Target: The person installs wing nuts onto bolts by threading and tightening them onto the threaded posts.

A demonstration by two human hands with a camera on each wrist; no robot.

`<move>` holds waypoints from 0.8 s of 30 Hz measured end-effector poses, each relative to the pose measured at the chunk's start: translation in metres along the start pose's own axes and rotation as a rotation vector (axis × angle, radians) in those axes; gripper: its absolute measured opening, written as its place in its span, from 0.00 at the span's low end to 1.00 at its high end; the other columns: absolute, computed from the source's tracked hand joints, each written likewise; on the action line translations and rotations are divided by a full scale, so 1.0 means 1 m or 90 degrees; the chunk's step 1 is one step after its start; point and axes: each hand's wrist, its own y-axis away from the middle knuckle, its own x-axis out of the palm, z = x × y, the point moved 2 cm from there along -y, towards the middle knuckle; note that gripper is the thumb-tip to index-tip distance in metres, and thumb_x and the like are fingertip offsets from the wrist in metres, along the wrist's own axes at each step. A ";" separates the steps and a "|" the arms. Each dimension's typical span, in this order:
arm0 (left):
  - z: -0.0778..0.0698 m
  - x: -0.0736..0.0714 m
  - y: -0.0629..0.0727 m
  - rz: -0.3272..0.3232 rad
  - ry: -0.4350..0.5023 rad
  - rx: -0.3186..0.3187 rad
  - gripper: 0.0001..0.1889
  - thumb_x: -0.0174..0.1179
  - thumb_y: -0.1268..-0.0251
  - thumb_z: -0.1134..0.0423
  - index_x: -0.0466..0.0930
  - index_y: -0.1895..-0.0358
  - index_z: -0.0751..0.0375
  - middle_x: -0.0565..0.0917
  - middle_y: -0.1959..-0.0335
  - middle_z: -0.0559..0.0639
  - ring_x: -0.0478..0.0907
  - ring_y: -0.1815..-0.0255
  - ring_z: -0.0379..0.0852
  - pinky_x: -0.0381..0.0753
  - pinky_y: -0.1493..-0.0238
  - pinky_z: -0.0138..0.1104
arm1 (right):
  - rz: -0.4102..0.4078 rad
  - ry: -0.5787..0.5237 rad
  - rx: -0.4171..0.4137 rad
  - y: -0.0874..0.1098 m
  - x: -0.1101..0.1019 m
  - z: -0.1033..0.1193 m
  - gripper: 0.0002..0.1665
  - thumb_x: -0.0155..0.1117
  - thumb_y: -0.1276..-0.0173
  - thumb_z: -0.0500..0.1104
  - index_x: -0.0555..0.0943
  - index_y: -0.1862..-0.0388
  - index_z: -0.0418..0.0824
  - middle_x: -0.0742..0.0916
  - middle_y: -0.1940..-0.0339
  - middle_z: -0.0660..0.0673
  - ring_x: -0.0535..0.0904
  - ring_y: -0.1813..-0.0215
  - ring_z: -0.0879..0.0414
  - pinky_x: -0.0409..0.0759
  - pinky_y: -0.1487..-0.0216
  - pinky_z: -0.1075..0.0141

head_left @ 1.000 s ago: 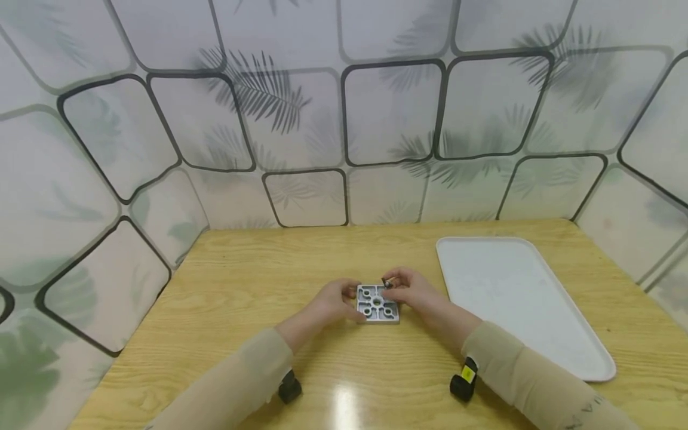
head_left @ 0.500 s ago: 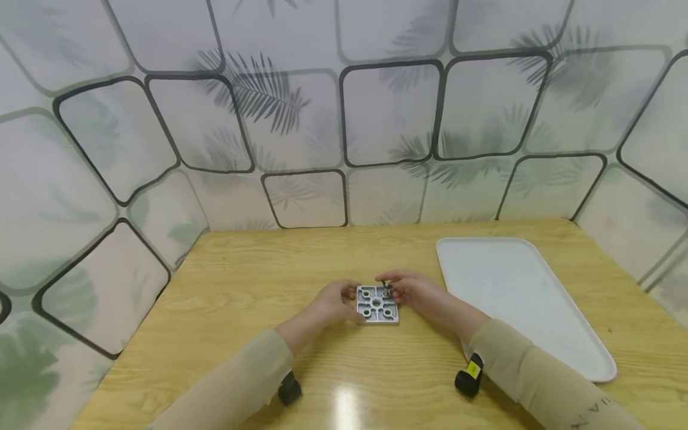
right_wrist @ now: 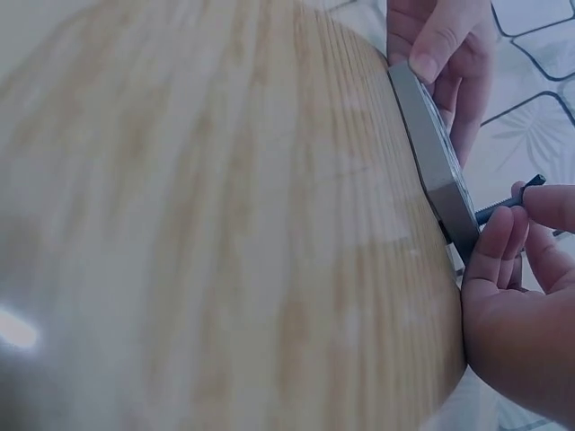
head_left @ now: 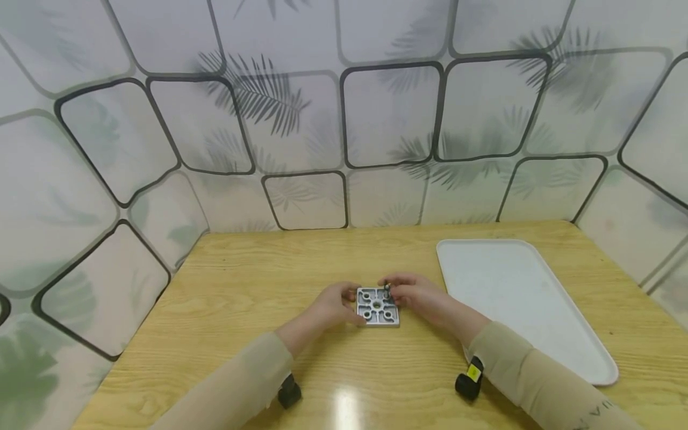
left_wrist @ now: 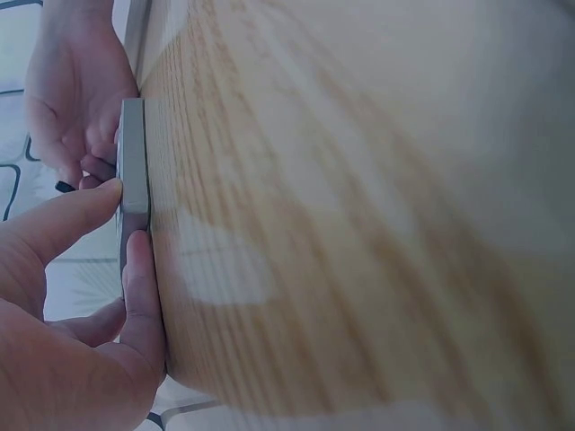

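Note:
A square silver metal plate (head_left: 372, 321) with ribs, a central ring and round holes near its corners lies on the table. My left hand (head_left: 334, 304) grips its left side, thumb at the near corner and fingers at the far one; the left wrist view shows the thumb on the plate's edge (left_wrist: 134, 162). At the far right corner, my right hand (head_left: 418, 294) pinches a thin dark screw (right_wrist: 512, 203) between thumb and fingers. In the right wrist view the screw stands out from the plate's face, its lower end right at the corner.
A white rectangular tray (head_left: 516, 298) lies on the wooden table (head_left: 258, 269) to the right, close by the right forearm. Patterned curtain (head_left: 392, 113) encloses the back and sides. A black wrist device (head_left: 469, 382) hangs under each sleeve.
My right hand has shifted its fingers on the screw and lowered it slightly, so it sits closer over the far right corner hole. The left hand and the plate have stayed in place.

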 end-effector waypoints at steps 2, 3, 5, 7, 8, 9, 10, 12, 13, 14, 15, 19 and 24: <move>0.000 0.000 0.000 0.001 0.000 0.000 0.43 0.77 0.52 0.78 0.73 0.27 0.70 0.82 0.47 0.58 0.80 0.55 0.47 0.82 0.55 0.31 | -0.005 0.008 0.003 0.000 0.001 0.000 0.26 0.55 0.24 0.32 0.73 0.31 0.20 0.85 0.45 0.48 0.79 0.52 0.63 0.81 0.49 0.73; 0.000 0.000 0.000 0.001 -0.001 0.001 0.43 0.77 0.52 0.78 0.73 0.27 0.70 0.82 0.47 0.58 0.80 0.56 0.46 0.82 0.55 0.31 | -0.008 0.012 0.005 0.000 0.001 0.001 0.25 0.55 0.25 0.32 0.73 0.32 0.20 0.85 0.46 0.48 0.79 0.52 0.63 0.81 0.49 0.73; 0.000 0.000 0.001 0.000 0.000 -0.001 0.42 0.77 0.51 0.78 0.73 0.27 0.70 0.82 0.47 0.58 0.80 0.56 0.46 0.81 0.56 0.31 | -0.015 0.017 0.009 0.000 0.002 0.001 0.24 0.56 0.25 0.32 0.74 0.33 0.21 0.85 0.47 0.47 0.79 0.52 0.62 0.81 0.50 0.73; -0.001 0.000 0.001 0.000 0.001 -0.002 0.42 0.77 0.51 0.78 0.73 0.27 0.70 0.82 0.47 0.58 0.79 0.56 0.46 0.81 0.56 0.31 | -0.021 0.025 0.011 0.001 0.002 0.001 0.23 0.57 0.25 0.32 0.75 0.34 0.22 0.85 0.48 0.47 0.79 0.52 0.62 0.81 0.50 0.72; 0.000 0.001 0.001 0.000 0.002 -0.004 0.42 0.78 0.51 0.77 0.73 0.27 0.70 0.82 0.47 0.58 0.79 0.56 0.46 0.81 0.56 0.31 | -0.025 0.028 0.013 0.001 0.003 0.001 0.23 0.57 0.25 0.32 0.76 0.35 0.23 0.85 0.48 0.47 0.79 0.52 0.61 0.81 0.50 0.72; 0.000 0.001 0.001 0.000 0.001 -0.004 0.42 0.78 0.51 0.77 0.73 0.27 0.70 0.82 0.47 0.58 0.79 0.56 0.46 0.81 0.55 0.31 | -0.030 0.029 0.016 0.001 0.003 0.001 0.22 0.58 0.26 0.32 0.76 0.36 0.23 0.85 0.49 0.47 0.79 0.52 0.61 0.81 0.50 0.72; 0.000 0.001 0.001 0.000 0.000 -0.005 0.42 0.78 0.50 0.77 0.73 0.27 0.70 0.82 0.47 0.58 0.80 0.56 0.46 0.82 0.55 0.31 | -0.035 0.032 0.018 0.001 0.003 0.001 0.22 0.59 0.26 0.33 0.77 0.36 0.24 0.85 0.50 0.47 0.79 0.52 0.61 0.81 0.50 0.72; 0.000 0.001 0.002 0.000 -0.003 -0.007 0.42 0.78 0.50 0.77 0.73 0.27 0.69 0.82 0.46 0.58 0.80 0.56 0.47 0.82 0.54 0.32 | -0.047 0.034 0.021 0.002 0.004 0.000 0.21 0.61 0.26 0.33 0.78 0.38 0.25 0.84 0.52 0.48 0.78 0.52 0.61 0.81 0.50 0.72; 0.000 0.001 0.002 0.001 -0.004 -0.008 0.42 0.78 0.50 0.77 0.73 0.26 0.69 0.82 0.46 0.59 0.80 0.55 0.47 0.82 0.53 0.32 | -0.052 0.034 0.022 0.001 0.004 0.000 0.21 0.61 0.27 0.34 0.78 0.38 0.25 0.84 0.53 0.49 0.78 0.52 0.60 0.81 0.51 0.72; 0.000 0.001 0.002 0.001 -0.006 -0.007 0.42 0.78 0.50 0.76 0.73 0.26 0.69 0.82 0.46 0.59 0.80 0.55 0.47 0.83 0.52 0.33 | -0.059 0.032 0.023 0.001 0.005 0.000 0.20 0.62 0.27 0.33 0.79 0.39 0.25 0.84 0.55 0.49 0.78 0.53 0.60 0.81 0.51 0.72; -0.001 0.000 0.002 0.002 -0.008 -0.007 0.43 0.78 0.50 0.76 0.73 0.26 0.69 0.82 0.45 0.59 0.80 0.55 0.47 0.83 0.52 0.33 | -0.063 0.033 0.022 0.000 0.005 0.000 0.20 0.62 0.27 0.33 0.79 0.40 0.25 0.83 0.56 0.49 0.78 0.53 0.60 0.81 0.52 0.72; -0.001 0.000 0.000 0.004 -0.015 -0.008 0.43 0.78 0.50 0.76 0.72 0.26 0.69 0.82 0.45 0.59 0.80 0.54 0.47 0.83 0.50 0.34 | -0.087 0.042 0.023 0.000 0.008 0.000 0.19 0.65 0.28 0.33 0.80 0.42 0.25 0.84 0.60 0.49 0.79 0.56 0.60 0.81 0.54 0.72; 0.000 0.000 -0.002 0.005 -0.019 -0.009 0.43 0.78 0.50 0.75 0.73 0.26 0.68 0.82 0.45 0.59 0.80 0.54 0.47 0.83 0.50 0.33 | -0.122 0.072 0.034 -0.001 0.011 0.002 0.20 0.68 0.30 0.35 0.78 0.42 0.27 0.84 0.60 0.49 0.78 0.57 0.60 0.80 0.55 0.71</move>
